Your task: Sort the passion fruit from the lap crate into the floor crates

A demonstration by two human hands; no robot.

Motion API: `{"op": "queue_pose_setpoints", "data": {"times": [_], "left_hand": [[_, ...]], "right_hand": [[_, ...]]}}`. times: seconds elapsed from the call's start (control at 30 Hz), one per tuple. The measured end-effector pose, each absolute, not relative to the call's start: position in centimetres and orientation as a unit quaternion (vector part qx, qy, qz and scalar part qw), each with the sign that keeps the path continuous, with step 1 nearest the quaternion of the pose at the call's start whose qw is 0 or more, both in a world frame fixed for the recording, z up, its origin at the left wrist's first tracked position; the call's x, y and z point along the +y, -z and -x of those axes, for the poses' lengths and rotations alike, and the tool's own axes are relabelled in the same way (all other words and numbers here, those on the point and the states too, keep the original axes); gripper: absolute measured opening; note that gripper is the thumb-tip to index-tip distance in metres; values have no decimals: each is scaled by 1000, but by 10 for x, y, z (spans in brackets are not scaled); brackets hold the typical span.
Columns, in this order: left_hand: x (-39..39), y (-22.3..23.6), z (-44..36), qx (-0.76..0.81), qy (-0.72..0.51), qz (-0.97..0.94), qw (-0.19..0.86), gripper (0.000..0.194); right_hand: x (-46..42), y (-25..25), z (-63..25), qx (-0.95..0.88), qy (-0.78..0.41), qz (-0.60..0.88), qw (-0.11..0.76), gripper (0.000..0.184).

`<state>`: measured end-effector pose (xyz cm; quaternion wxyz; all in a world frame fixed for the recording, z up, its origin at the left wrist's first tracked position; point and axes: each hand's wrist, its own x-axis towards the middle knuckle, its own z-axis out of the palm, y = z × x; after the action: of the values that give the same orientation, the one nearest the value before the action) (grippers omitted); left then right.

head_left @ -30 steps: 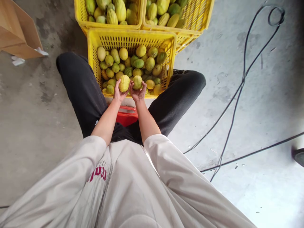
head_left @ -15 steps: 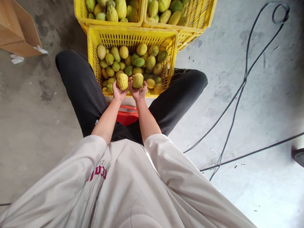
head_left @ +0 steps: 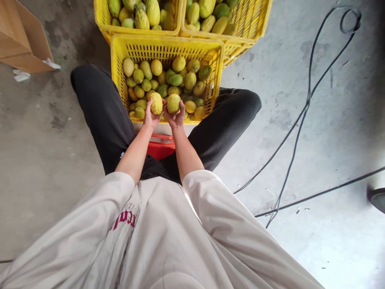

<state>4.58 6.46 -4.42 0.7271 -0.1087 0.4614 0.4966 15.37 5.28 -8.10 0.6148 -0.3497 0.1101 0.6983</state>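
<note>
My left hand (head_left: pixel 152 117) is closed around a lumpy yellow fruit (head_left: pixel 156 103), thumb along its left side. A rounder yellow-green fruit (head_left: pixel 173 103) sits in my right hand (head_left: pixel 177 117), the thumb up against its right side. Both look like small melons or papayas; I cannot tell the exact kind. The two hands are side by side, very close, over the near edge of a yellow plastic crate (head_left: pixel 221 76). Inside that crate lie several loose green and yellow fruits (head_left: pixel 176 80) of similar size. The undersides of both held fruits are hidden by my fingers.
Two more yellow crates (head_left: pixel 104 29) with longer green-yellow fruits (head_left: pixel 142 19) stand just beyond. My knees flank the near crate, and a red plastic object (head_left: pixel 161 149) is between my legs. A cardboard box (head_left: pixel 25 38) stands at left; black cable (head_left: pixel 306 103) lies on the right floor.
Both held fruits have turned a little in my hands, and my thumbs have come up against their outer sides. The crate's contents look unchanged; the view has shifted slightly.
</note>
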Motion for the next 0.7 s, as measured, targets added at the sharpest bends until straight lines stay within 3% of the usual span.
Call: {"op": "queue_pose_setpoints", "data": {"times": [0.13, 0.3, 0.4, 0.47, 0.7], "left_hand": [[63, 37, -47, 449, -493, 117, 736, 43], [65, 36, -46, 455, -490, 124, 733, 50], [66, 37, -45, 454, -498, 140, 726, 65], [66, 38, -44, 454, -503, 141, 722, 64], [66, 42, -45, 468, -479, 103, 735, 59]], "right_hand": [[50, 66, -149, 110, -686, 407, 594, 23], [50, 57, -149, 157, -705, 365, 588, 29], [52, 57, -152, 189, -713, 326, 591, 45], [52, 58, -154, 197, -713, 316, 594, 53], [50, 58, -153, 184, -700, 354, 593, 35]]}}
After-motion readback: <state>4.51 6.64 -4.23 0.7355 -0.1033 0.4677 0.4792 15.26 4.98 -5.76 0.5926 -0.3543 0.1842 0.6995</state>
